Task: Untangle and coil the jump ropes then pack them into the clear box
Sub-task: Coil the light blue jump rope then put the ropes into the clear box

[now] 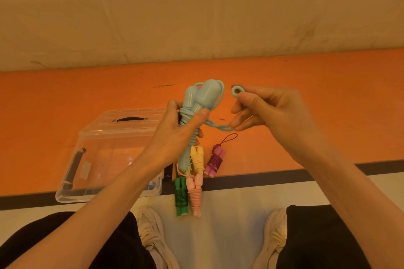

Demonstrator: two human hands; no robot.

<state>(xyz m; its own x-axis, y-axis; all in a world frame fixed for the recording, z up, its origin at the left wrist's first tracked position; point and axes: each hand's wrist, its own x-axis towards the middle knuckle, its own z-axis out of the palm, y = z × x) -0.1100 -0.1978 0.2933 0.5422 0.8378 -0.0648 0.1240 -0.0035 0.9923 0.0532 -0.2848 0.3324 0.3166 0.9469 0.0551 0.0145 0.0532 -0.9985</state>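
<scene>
Left hand point(177, 124) grips the blue rope point(196, 102); right hand point(269, 109) pinches its end. Clear box point(105, 155) lower left, coiled ropes point(196, 172) just beside it.

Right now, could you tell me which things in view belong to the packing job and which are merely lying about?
Job: blue jump rope held in left hand and right hand; yellow rope, purple rope, green rope, pink rope; clear box, lid on.

Lying about: nothing loose; only the person's shoes.
</scene>
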